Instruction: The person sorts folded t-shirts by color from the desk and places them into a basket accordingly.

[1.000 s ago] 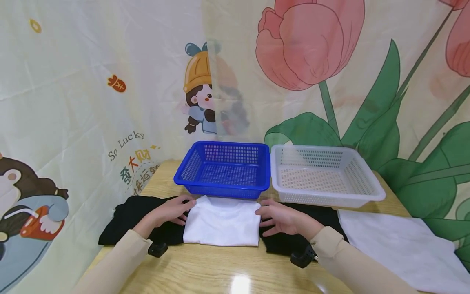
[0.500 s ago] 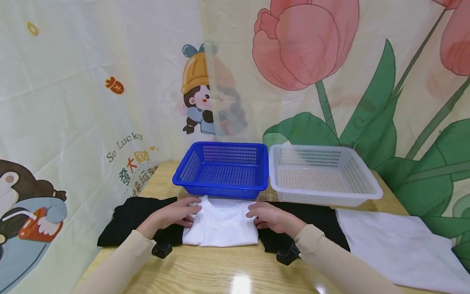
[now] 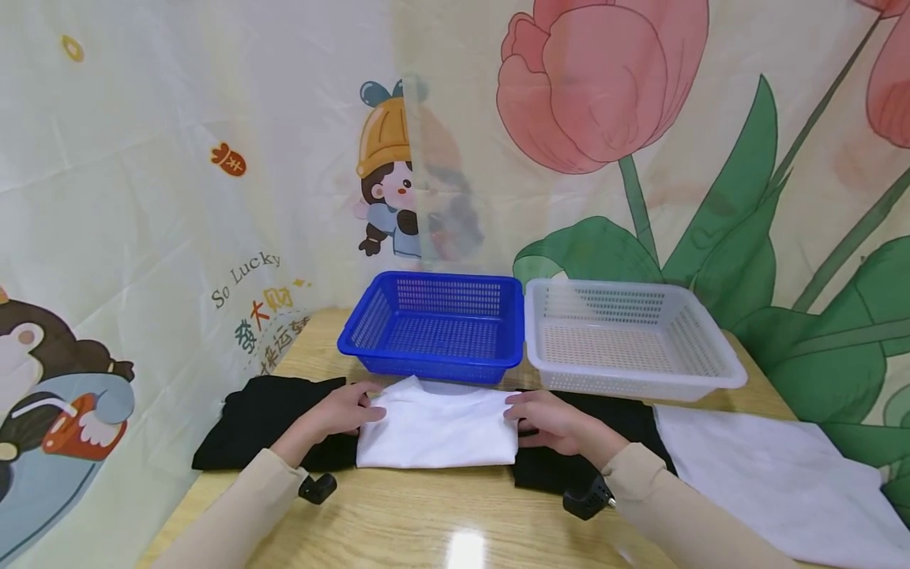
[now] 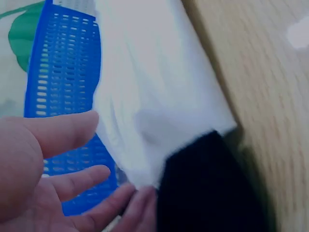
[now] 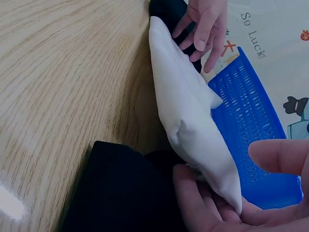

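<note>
A folded white T-shirt [image 3: 441, 431] lies crosswise before me, a black folded cloth on each side of it. My left hand [image 3: 341, 411] holds its left end, fingers at the edge; the thumb [image 4: 67, 133] is spread in the left wrist view. At the other end my right hand [image 3: 550, 423] grips the shirt. The right wrist view shows fingers [image 5: 193, 193] curled under the shirt's end and the thumb apart. There the shirt bulges upward, a shadow beneath it. Cloth hides some fingertips.
Behind the shirt stand a blue perforated basket [image 3: 434, 367] and a white one [image 3: 626, 383]. Black folded cloths lie left [image 3: 263, 415] and right [image 3: 540, 470]; a white cloth [image 3: 775, 482] reaches the table's right side. A printed curtain [image 3: 284, 118] hangs behind.
Both hands have closed in on the shirt's ends. The shirt has shifted slightly right and its near edge has risen a little. The baskets and other cloths stay put.
</note>
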A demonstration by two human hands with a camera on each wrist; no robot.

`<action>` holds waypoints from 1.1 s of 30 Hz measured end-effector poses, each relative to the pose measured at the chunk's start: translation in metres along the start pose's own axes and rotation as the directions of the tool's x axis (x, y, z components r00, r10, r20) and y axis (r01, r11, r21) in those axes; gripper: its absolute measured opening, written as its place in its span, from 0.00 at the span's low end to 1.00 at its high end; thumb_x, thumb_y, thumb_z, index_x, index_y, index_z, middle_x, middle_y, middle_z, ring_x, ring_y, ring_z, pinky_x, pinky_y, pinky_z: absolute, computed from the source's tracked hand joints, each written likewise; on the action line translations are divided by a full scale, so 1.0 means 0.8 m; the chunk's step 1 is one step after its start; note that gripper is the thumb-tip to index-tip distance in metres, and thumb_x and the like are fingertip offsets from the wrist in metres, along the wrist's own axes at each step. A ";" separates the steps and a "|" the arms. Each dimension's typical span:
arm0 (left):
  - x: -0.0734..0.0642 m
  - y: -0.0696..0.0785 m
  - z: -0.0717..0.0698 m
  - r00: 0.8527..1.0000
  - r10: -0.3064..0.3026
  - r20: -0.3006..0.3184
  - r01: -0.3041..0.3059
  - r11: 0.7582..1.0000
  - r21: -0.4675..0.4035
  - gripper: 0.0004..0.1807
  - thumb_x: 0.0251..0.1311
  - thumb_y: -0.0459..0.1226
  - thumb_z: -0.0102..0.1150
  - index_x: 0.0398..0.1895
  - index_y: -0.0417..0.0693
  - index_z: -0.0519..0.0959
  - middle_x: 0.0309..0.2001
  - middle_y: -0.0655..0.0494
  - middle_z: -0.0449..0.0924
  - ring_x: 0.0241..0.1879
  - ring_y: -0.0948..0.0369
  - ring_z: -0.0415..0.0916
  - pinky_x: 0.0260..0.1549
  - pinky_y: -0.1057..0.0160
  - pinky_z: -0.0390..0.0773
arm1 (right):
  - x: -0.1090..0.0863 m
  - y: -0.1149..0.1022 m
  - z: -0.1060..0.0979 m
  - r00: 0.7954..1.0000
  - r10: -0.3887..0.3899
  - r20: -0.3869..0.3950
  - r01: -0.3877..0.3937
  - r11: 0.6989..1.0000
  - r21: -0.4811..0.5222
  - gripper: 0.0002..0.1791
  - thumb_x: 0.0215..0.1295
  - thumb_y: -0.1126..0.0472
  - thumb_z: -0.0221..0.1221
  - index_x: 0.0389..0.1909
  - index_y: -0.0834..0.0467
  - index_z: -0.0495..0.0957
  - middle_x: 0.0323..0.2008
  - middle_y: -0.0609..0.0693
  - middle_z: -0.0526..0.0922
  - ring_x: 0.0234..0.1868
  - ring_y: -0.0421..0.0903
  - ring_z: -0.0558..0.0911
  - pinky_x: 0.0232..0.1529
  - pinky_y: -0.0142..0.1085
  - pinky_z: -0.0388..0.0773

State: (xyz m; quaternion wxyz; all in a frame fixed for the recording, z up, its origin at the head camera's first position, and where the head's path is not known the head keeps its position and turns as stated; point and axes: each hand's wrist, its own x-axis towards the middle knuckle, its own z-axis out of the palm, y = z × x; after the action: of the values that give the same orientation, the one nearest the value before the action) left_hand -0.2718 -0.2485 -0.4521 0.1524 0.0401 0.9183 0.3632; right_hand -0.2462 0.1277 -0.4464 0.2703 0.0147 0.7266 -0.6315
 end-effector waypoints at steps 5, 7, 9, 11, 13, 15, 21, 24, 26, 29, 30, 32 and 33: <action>-0.001 0.009 -0.002 1.000 -0.002 -0.011 0.003 0.995 0.096 0.38 0.67 0.44 0.71 0.76 0.39 0.70 0.52 0.42 0.78 0.38 0.54 0.79 0.35 0.56 0.82 | -0.002 0.001 -0.004 1.000 0.003 0.020 -0.004 1.000 0.022 0.34 0.74 0.64 0.59 0.76 0.73 0.63 0.68 0.69 0.73 0.62 0.60 0.79 0.60 0.60 0.81; -0.001 0.011 -0.001 1.000 -0.017 0.002 0.017 0.999 0.052 0.40 0.67 0.43 0.72 0.78 0.40 0.67 0.56 0.39 0.78 0.43 0.52 0.80 0.39 0.54 0.85 | -0.001 0.001 -0.005 1.000 -0.002 0.030 0.001 1.000 0.029 0.35 0.74 0.64 0.59 0.76 0.72 0.62 0.68 0.69 0.72 0.63 0.60 0.79 0.60 0.60 0.81; -0.001 0.014 0.000 1.000 -0.021 0.018 0.021 1.000 0.006 0.42 0.66 0.42 0.73 0.79 0.39 0.65 0.60 0.36 0.76 0.47 0.51 0.81 0.42 0.51 0.87 | 0.000 0.002 -0.006 0.999 -0.012 0.046 0.010 0.999 0.033 0.35 0.74 0.64 0.58 0.77 0.72 0.60 0.68 0.69 0.73 0.62 0.59 0.80 0.60 0.60 0.81; 0.001 0.016 0.004 0.999 -0.021 0.033 0.022 0.999 -0.026 0.44 0.64 0.40 0.74 0.79 0.38 0.64 0.59 0.36 0.76 0.49 0.51 0.81 0.44 0.51 0.88 | 0.001 0.003 -0.006 0.997 -0.026 0.069 0.023 0.999 0.038 0.36 0.74 0.65 0.58 0.78 0.72 0.59 0.67 0.69 0.73 0.61 0.58 0.81 0.60 0.59 0.81; 0.004 0.018 0.009 0.999 -0.018 0.044 0.020 0.999 -0.028 0.45 0.63 0.40 0.76 0.79 0.38 0.64 0.56 0.38 0.78 0.46 0.53 0.81 0.42 0.52 0.87 | 0.002 0.004 -0.007 0.996 -0.036 0.087 0.033 0.999 0.040 0.36 0.73 0.66 0.58 0.78 0.72 0.58 0.68 0.69 0.73 0.60 0.57 0.81 0.61 0.59 0.81; 0.007 0.019 0.015 0.998 -0.025 0.049 0.026 0.999 -0.022 0.45 0.61 0.40 0.77 0.79 0.38 0.65 0.54 0.42 0.80 0.42 0.55 0.81 0.40 0.55 0.86 | 0.003 0.006 -0.006 0.994 -0.044 0.095 0.040 0.998 0.038 0.36 0.73 0.67 0.59 0.78 0.71 0.59 0.68 0.69 0.73 0.60 0.56 0.81 0.61 0.58 0.81; 0.013 0.019 0.029 0.999 -0.028 0.020 0.026 0.994 0.102 0.43 0.58 0.41 0.79 0.76 0.40 0.71 0.54 0.45 0.80 0.47 0.53 0.77 0.45 0.53 0.83 | 0.006 0.012 -0.001 0.995 -0.059 0.082 0.057 0.998 0.025 0.37 0.71 0.70 0.62 0.78 0.69 0.61 0.64 0.67 0.69 0.58 0.54 0.80 0.62 0.56 0.81; 0.011 0.019 0.032 1.000 -0.018 -0.013 0.021 0.980 0.197 0.42 0.58 0.43 0.80 0.75 0.43 0.73 0.64 0.39 0.74 0.60 0.44 0.73 0.57 0.43 0.79 | 0.007 0.015 0.000 0.996 -0.066 0.062 0.065 0.998 0.023 0.38 0.69 0.71 0.63 0.78 0.68 0.63 0.61 0.65 0.69 0.56 0.53 0.80 0.60 0.56 0.82; 0.009 0.021 0.034 0.999 -0.017 -0.035 0.025 0.972 0.232 0.42 0.58 0.43 0.79 0.76 0.45 0.74 0.69 0.34 0.69 0.66 0.38 0.69 0.63 0.37 0.74 | 0.007 0.015 0.001 0.996 -0.075 0.051 0.074 0.997 0.017 0.38 0.69 0.72 0.64 0.78 0.67 0.63 0.62 0.66 0.70 0.55 0.53 0.80 0.59 0.56 0.83; 0.007 0.025 0.035 0.998 -0.010 -0.054 0.024 0.967 0.254 0.42 0.59 0.43 0.79 0.76 0.45 0.73 0.71 0.33 0.67 0.70 0.36 0.66 0.66 0.33 0.71 | 0.006 0.015 0.001 0.995 -0.090 0.040 0.089 0.996 0.013 0.39 0.69 0.72 0.63 0.79 0.67 0.62 0.65 0.67 0.72 0.55 0.53 0.81 0.58 0.56 0.83; 0.007 0.026 0.035 0.998 -0.004 -0.057 0.018 0.968 0.249 0.42 0.59 0.42 0.79 0.76 0.45 0.73 0.70 0.34 0.69 0.69 0.37 0.68 0.65 0.35 0.73 | 0.006 0.015 0.001 0.995 -0.094 0.038 0.094 0.996 0.012 0.39 0.69 0.73 0.63 0.79 0.67 0.62 0.66 0.68 0.72 0.55 0.53 0.82 0.58 0.56 0.83; 0.007 0.026 0.036 0.998 0.012 -0.057 -0.001 0.980 0.201 0.42 0.59 0.39 0.78 0.77 0.44 0.72 0.67 0.37 0.74 0.67 0.41 0.71 0.63 0.39 0.76 | 0.007 0.015 0.001 0.994 -0.100 0.036 0.100 0.995 0.012 0.39 0.69 0.72 0.63 0.80 0.66 0.61 0.68 0.69 0.71 0.55 0.53 0.82 0.59 0.56 0.83; 0.007 0.025 0.037 0.998 0.015 -0.053 -0.006 0.987 0.159 0.42 0.59 0.37 0.78 0.77 0.45 0.71 0.66 0.38 0.77 0.65 0.43 0.73 0.60 0.41 0.79 | 0.007 0.016 0.002 0.994 -0.103 0.033 0.102 0.995 0.011 0.40 0.69 0.72 0.63 0.80 0.66 0.61 0.69 0.69 0.71 0.56 0.53 0.82 0.59 0.56 0.83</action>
State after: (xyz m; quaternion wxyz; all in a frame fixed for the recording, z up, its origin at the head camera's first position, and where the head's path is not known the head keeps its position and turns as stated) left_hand -0.2687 -0.2135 -0.4604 0.1217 0.0472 0.9479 0.2904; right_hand -0.2459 0.1270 -0.4607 0.2496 -0.0318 0.7187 -0.6482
